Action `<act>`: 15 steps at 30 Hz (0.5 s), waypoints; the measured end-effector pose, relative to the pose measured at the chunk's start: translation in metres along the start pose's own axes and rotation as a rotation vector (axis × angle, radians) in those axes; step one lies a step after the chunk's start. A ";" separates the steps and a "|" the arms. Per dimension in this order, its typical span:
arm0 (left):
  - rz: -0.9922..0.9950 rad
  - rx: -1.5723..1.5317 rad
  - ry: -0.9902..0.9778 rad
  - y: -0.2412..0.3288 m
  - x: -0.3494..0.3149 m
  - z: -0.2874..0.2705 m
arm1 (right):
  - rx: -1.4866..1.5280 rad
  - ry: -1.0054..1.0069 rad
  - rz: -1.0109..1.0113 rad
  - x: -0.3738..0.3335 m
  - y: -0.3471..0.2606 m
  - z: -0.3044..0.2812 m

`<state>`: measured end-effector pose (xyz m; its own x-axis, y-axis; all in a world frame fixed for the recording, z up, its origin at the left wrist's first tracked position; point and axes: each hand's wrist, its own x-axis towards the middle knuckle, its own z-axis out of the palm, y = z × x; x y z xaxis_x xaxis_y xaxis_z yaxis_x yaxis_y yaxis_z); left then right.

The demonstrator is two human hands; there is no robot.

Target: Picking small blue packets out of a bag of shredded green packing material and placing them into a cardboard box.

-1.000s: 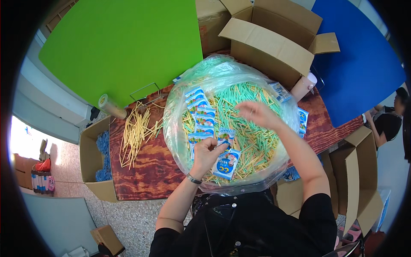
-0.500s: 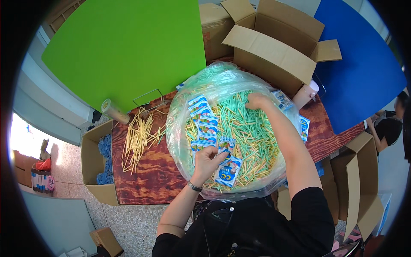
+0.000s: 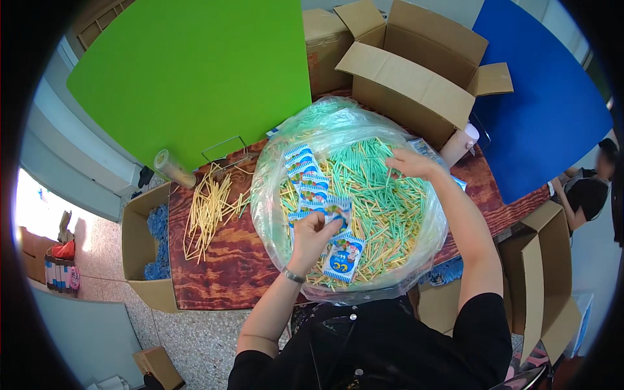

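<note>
A clear plastic bag [image 3: 434, 244] lies spread on the table, filled with thin green and yellow sticks [image 3: 380, 214]. Between the thumb and fingers of my left hand [image 3: 308, 242] is a small blue-and-white packet [image 3: 338, 209], raised above the heap. Over the green sticks at the right, my right hand [image 3: 415, 162] hovers with fingers apart and nothing visible in them. An overlapping row of similar packets [image 3: 303, 170] rests on the sticks at the left. One more packet [image 3: 344, 258] lies flat near the front.
Loose yellow sticks [image 3: 207, 218] are scattered on the reddish wooden table [image 3: 224, 283]. A clear cylinder [image 3: 172, 168] stands behind them. At the back sits an open cardboard box [image 3: 409, 81] with a pale bottle [image 3: 460, 144] beside it. Another person [image 3: 588, 195] is at far right.
My right hand has lifted off the green sticks and shifted slightly right, its fingers spreading. My left hand has raised its packet a little away from the packet lying in front.
</note>
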<state>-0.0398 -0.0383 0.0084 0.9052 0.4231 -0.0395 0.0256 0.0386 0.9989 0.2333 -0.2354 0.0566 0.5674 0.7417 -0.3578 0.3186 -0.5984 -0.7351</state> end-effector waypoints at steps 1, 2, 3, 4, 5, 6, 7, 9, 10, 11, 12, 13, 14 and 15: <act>-0.019 -0.048 -0.009 0.012 0.007 0.011 | 0.003 0.007 0.011 -0.015 0.000 0.003; -0.021 -0.048 -0.011 0.017 0.016 0.016 | 0.226 -0.039 0.051 -0.026 -0.004 0.009; -0.053 -0.100 -0.072 0.022 0.026 0.021 | 0.449 -0.086 0.091 -0.034 -0.004 0.015; -0.086 -0.150 -0.139 0.027 0.036 0.028 | 0.454 -0.084 0.095 -0.041 -0.001 0.020; -0.090 -0.148 -0.138 0.030 0.046 0.035 | 0.608 -0.113 0.056 -0.046 0.000 0.025; -0.101 -0.364 -0.195 0.032 0.058 0.045 | 0.762 -0.144 0.016 -0.050 0.002 0.031; -0.111 -0.580 -0.256 0.031 0.068 0.054 | 0.845 -0.131 0.000 -0.053 0.007 0.038; -0.150 -0.690 -0.275 0.024 0.086 0.067 | 0.846 -0.138 -0.017 -0.053 0.009 0.048; -0.193 -0.803 -0.299 0.022 0.092 0.072 | 0.849 -0.141 -0.030 -0.053 0.011 0.052; -0.217 -0.798 -0.296 0.019 0.096 0.075 | 0.877 -0.085 -0.025 -0.053 0.011 0.055; -0.215 -0.795 -0.297 0.017 0.098 0.076 | 0.878 -0.085 -0.029 -0.052 0.011 0.055; -0.208 -0.795 -0.283 0.019 0.098 0.078 | 0.726 -0.004 -0.093 -0.054 0.006 0.054; -0.200 -0.796 -0.269 0.021 0.099 0.079 | 0.573 0.075 -0.156 -0.054 0.005 0.053; -0.205 -0.787 -0.250 0.022 0.099 0.078 | 0.575 0.078 -0.158 -0.054 0.006 0.051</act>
<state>0.0832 -0.0665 0.0287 0.9844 0.1302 -0.1184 -0.0198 0.7503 0.6609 0.1661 -0.2637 0.0423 0.6078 0.7708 -0.1912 -0.0457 -0.2064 -0.9774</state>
